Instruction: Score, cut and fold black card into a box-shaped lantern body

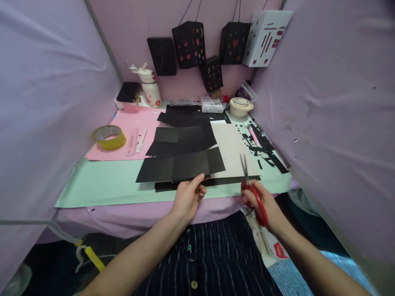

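Note:
My left hand [189,196] pinches the near edge of a black paper sheet [182,166] that lies at the front of the table, thumb on top. Several more black sheets [182,139] are stacked behind it. My right hand [262,203] holds red-handled scissors [251,187], blades pointing up and away over a white card [236,148]. A thin black strip [228,180] runs along the table's front edge between my two hands.
A mint mat [105,181] covers the table, with a pink sheet [135,123], yellow tape roll [109,137], ruler and pen at left. Black paper scraps [265,148] litter the right. A bottle [150,88], a bowl [241,107] and hanging paper lanterns [189,44] stand at the back.

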`<state>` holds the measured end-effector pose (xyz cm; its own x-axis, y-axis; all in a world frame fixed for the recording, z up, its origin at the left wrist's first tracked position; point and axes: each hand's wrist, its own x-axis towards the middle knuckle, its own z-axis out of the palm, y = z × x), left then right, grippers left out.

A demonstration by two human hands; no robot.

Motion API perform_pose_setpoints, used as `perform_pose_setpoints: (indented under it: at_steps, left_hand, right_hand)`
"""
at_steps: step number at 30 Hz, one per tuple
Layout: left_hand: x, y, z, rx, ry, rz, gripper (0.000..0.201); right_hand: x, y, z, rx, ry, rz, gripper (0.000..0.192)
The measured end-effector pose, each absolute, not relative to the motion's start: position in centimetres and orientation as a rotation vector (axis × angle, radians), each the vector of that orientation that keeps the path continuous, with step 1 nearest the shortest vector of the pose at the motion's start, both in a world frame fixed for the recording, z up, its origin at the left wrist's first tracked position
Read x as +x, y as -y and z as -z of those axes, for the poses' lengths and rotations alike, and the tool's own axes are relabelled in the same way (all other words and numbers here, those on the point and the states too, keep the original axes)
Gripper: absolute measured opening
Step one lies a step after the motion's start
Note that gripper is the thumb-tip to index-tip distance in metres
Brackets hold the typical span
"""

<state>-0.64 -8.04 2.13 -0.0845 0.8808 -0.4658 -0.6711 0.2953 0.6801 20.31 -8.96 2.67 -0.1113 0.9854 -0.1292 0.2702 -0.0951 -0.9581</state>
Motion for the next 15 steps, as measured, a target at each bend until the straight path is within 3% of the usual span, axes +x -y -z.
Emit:
perform_pose_setpoints:
  at_steps: [5,15]
  left_hand:
    - [0.9,7.1,-2.3,0.303,-0.996,-1.392,0.036]
    - [2.1,7.2,-1.6,0.191,-0.944,-1.494,0.028]
  right_hand:
    - [18.2,14.1,-0.6,-1.509,1.363,-1.457,0.031]
    - [15.3,13.1,0.6,-1.46,1.294,-1.467,0.037]
